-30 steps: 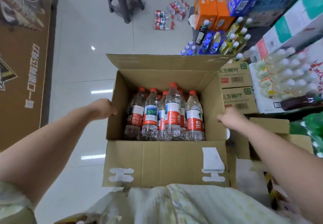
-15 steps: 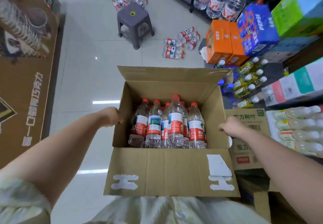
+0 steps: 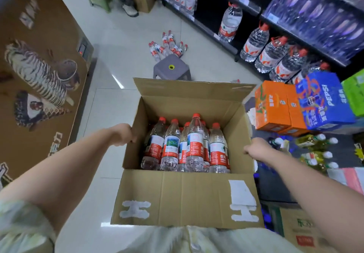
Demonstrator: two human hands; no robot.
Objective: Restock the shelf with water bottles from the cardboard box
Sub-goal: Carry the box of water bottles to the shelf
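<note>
1 box, 6 or more bottles, left hand, right hand gripping

**Open box of bottles, shelf beyond**

The brown cardboard box is upright, flaps open, white patches on its near flap; clear water bottles with red caps and red-white labels stand clustered inside; the dark shelf runs upper right, well apart.
</note>
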